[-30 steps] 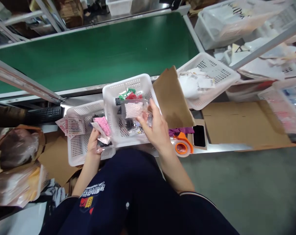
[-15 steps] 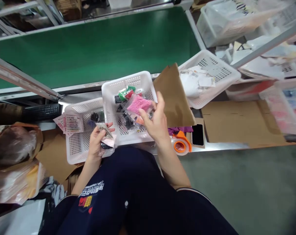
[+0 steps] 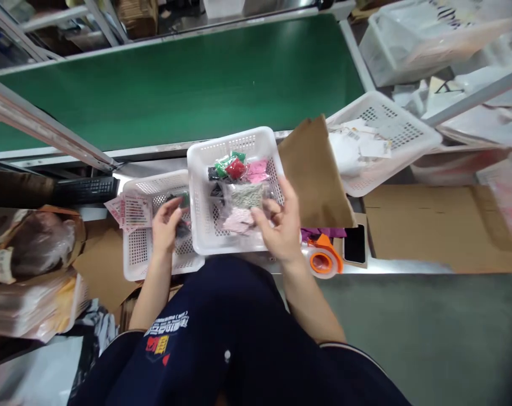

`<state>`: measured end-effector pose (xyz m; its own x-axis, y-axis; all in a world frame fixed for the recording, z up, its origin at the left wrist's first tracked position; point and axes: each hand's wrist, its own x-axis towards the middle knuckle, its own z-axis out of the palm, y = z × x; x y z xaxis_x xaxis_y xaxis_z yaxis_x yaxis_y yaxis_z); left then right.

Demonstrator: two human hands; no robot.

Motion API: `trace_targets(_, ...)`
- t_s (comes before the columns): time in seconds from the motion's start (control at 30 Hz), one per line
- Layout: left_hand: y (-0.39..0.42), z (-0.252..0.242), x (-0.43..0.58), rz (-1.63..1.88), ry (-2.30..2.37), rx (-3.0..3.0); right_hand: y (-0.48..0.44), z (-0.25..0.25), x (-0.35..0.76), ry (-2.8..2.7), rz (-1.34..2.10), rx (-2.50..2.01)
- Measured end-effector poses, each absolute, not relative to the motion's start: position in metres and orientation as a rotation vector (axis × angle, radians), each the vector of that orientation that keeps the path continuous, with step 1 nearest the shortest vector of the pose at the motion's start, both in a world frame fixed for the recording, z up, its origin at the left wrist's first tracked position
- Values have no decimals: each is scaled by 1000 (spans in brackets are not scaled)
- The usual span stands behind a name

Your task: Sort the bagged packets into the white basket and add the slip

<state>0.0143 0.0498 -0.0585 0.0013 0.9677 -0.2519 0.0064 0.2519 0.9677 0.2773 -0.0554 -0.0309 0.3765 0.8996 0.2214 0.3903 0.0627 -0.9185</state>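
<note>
My right hand (image 3: 281,225) reaches into the middle white basket (image 3: 197,225), its thumb and fingers closed on a clear packet of pale beads (image 3: 245,196). Beneath lies a pale pink packet (image 3: 239,220); green, red and pink packets (image 3: 237,166) sit at the basket's far end. My left hand (image 3: 165,225) hovers over the lower left white basket (image 3: 140,254), fingers curled beside a small dark packet (image 3: 182,228) that it seems to pinch. Printed label cards (image 3: 129,210) lie on that basket's left rim.
A green conveyor belt (image 3: 175,84) runs behind the baskets. A brown paper sheet (image 3: 315,169) leans right of the middle basket. Further right are a white basket of paper tags (image 3: 404,135), an orange tape dispenser (image 3: 323,259), a phone (image 3: 355,242) and flat cardboard (image 3: 442,225).
My right hand let go of the bright pink packet, now at the basket's far end, and took a clear pale one. My left hand no longer shows the pink and clear packets.
</note>
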Motion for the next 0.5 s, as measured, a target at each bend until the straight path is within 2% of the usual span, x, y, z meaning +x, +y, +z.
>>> trace_targets(0.07, 90, -87, -4, 1091, 1599, 1160, -56, -35, 298, -1177, 601, -1721)
trace_targets(0.23, 137, -136, -17, 723, 1777, 1350, -70, -46, 309, -1129, 761, -1778)
trace_targets(0.4, 125, -146, -19, 760, 1781, 1353, -86, -51, 305, -1074, 842, -1792)
trace_targets(0.5, 122, -138, -27, 993, 1799, 1288, -93, -54, 309, -1036, 844, -1835)
